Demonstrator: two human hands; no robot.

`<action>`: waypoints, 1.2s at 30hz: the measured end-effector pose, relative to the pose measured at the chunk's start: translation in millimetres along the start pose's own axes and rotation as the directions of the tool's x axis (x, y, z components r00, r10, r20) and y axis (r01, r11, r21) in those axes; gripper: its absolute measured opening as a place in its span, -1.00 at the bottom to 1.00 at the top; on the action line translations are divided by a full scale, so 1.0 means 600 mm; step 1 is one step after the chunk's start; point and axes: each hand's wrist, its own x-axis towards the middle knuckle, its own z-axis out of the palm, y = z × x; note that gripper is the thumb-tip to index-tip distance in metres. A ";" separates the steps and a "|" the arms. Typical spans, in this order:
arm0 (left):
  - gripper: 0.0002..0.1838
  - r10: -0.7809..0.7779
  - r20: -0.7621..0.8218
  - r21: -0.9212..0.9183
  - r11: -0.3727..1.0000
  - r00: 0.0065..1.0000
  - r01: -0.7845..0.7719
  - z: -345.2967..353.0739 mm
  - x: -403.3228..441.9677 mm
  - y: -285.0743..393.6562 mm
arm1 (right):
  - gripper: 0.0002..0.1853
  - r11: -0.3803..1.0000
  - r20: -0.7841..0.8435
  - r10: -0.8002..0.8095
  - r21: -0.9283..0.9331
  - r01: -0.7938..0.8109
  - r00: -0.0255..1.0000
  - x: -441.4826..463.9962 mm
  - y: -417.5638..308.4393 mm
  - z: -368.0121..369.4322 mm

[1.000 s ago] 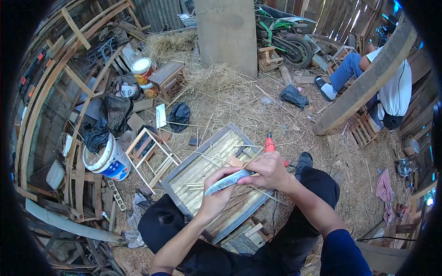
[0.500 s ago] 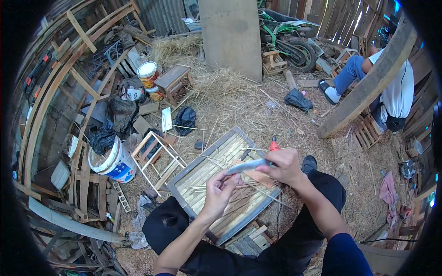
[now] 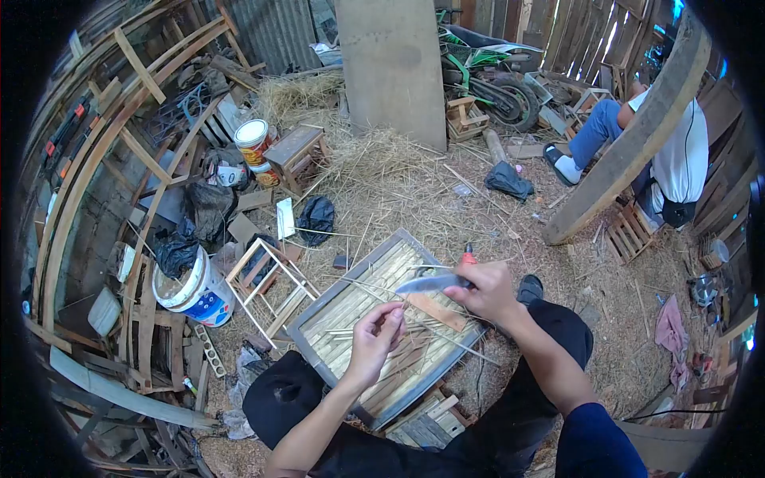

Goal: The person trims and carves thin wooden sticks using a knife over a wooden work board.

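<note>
Above slatted board (image 3: 335,315), knife (image 3: 430,284) gripped by right hand (image 3: 486,291), pointing leftward, long axis crosswise, left hand (image 3: 379,338) pinched

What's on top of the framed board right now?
Thin sticks and a flat wood piece lie on the board. The left hand, and the right hand with the knife, cover parts of it; what lies behind them can't be seen.
</note>
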 end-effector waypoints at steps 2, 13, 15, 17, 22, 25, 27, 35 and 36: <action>-0.75 0.040 0.004 0.008 0.999 0.999 -0.040 0.006 0.011 -0.006 | -0.64 0.998 0.037 -0.032 0.049 0.030 0.999 0.008 -0.017 0.016; -0.69 0.118 -0.044 0.178 0.978 0.992 -0.108 0.026 0.034 -0.010 | -0.64 0.984 0.147 -0.030 0.179 0.003 0.989 0.004 -0.033 0.048; -0.65 0.118 -0.016 0.152 0.982 0.993 -0.114 0.032 0.032 -0.005 | -0.63 0.986 0.149 -0.049 0.165 0.024 0.988 0.004 -0.026 0.044; -0.65 0.114 0.033 0.138 0.983 0.993 -0.117 0.033 0.026 0.000 | -0.63 0.989 0.178 -0.083 0.136 0.059 0.981 0.000 -0.021 0.036; -0.64 0.081 0.189 0.191 0.974 0.979 -0.118 0.026 0.020 0.007 | -0.62 0.979 0.082 -0.190 0.083 0.184 0.978 -0.005 -0.020 0.015; -0.64 0.054 0.223 0.154 0.984 0.973 -0.090 0.030 0.015 0.011 | -0.61 0.979 0.076 -0.200 0.044 0.197 0.977 -0.011 -0.020 0.010; -0.63 0.045 0.237 0.130 0.989 0.970 -0.078 0.033 0.017 0.010 | -0.61 0.981 0.076 -0.193 0.019 0.192 0.978 -0.014 -0.018 0.004; -0.61 -0.005 0.145 0.077 0.997 0.989 -0.006 0.028 0.019 0.009 | -0.58 0.980 0.041 -0.171 -0.099 0.175 0.984 -0.002 -0.014 -0.009; -0.62 -0.026 0.122 0.045 0.999 0.992 0.021 0.031 0.017 0.014 | -0.57 0.979 0.022 -0.176 -0.097 0.177 0.984 -0.002 -0.014 -0.009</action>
